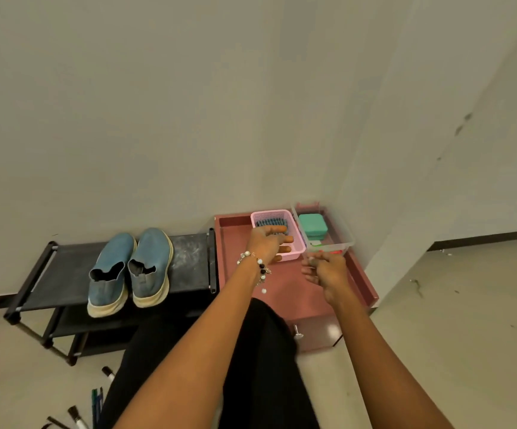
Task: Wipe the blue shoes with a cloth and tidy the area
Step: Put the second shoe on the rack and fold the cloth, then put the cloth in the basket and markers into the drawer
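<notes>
While both arms are reaching forward over the pink cabinet top (285, 292), the left hand (268, 243) is hovering over the pink basket (291, 249), fingers extended and loosely spread toward 1 o'clock, gripping nothing that I can make out. A dark ribbed item (271, 223) — possibly the cloth, cannot confirm — is lying in the basket just past the fingertips, its long axis running 9 to 3 o'clock, across the direction of reach.

The right hand (328, 272) is sitting at about 4 o'clock from the basket, near the front edge of the clear bin (347, 243). Its fingers are curling inward; whether they are pinching something small is not resolvable, so grasp state is unknown. A green box (312, 226) is resting inside that bin.

The blue shoes (130, 267) are standing side by side on the top tier of the black shoe rack (189, 261), at roughly 9 o'clock from the left hand and well apart from it, toes pointing toward 12 to 1 o'clock, heels toward the person. Neither hand is touching them.

Judgement: the left hand is the nearer one to both basket and shoes — a fetch from the basket, then a swing to 9 o'clock, looks like the step in hand. Wiping does not appear to be under way yet.

Brushes and pens (96, 407) are lying on the floor at 7 o'clock, likely part of the tidying.
</notes>
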`<state>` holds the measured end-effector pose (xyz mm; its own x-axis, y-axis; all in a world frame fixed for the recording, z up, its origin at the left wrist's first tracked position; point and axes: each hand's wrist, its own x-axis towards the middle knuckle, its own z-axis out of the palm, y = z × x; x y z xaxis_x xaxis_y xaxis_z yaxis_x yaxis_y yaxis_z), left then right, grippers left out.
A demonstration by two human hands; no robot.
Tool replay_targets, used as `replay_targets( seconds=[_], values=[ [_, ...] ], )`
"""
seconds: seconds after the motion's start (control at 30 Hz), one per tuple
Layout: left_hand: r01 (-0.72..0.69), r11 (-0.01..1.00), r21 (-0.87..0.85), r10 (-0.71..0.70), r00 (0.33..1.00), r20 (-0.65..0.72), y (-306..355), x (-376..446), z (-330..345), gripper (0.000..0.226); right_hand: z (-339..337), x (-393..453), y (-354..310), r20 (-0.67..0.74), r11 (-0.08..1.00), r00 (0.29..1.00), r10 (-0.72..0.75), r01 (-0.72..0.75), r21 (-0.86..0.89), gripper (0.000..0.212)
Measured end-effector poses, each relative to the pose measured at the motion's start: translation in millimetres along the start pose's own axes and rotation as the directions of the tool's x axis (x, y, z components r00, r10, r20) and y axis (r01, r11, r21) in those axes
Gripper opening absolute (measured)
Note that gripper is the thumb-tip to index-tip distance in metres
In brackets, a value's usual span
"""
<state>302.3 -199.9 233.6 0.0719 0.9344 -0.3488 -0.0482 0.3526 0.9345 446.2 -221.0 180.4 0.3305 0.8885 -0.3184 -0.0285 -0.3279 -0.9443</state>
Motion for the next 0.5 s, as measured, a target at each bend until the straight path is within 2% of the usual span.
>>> replay_targets(
  seconds=[0.13,0.2,0.3,0.37,0.43,0.5],
  values=[
    [0.039,0.993,0.108,-0.044,0.998,0.049,-18.8,-1.6,15.4,0.017,-17.1,3.6,39.3,0.004,0.997,0.997,0.074,-0.073,-0.020,0.013],
    [0.089,0.982,0.168,-0.098,0.994,0.048,-41.8,3.4,19.7,0.017,-21.6,12.8,71.2,-0.003,0.987,0.991,0.134,-0.134,-0.084,0.011],
    [0.172,0.934,0.313,-0.190,0.981,0.028,-92.2,18.2,22.5,0.015,-26.8,24.1,117.6,0.008,0.929,0.990,0.138,-0.127,-0.349,0.026],
    [0.189,0.881,0.434,-0.227,0.973,0.038,-127.9,29.7,25.5,0.017,-27.8,34.9,150.6,0.089,0.806,0.989,0.120,-0.045,-0.590,0.029],
    [0.143,0.812,0.566,-0.219,0.973,0.069,-154.3,36.6,27.5,0.021,-24.2,47.0,185.2,0.213,0.641,0.957,0.196,0.039,-0.767,0.012],
    [0.073,0.744,0.664,-0.195,0.975,0.111,-172.4,41.3,29.2,0.026,-19.5,57.5,211.9,0.280,0.500,0.914,0.295,0.102,-0.860,0.030]
  ],
)
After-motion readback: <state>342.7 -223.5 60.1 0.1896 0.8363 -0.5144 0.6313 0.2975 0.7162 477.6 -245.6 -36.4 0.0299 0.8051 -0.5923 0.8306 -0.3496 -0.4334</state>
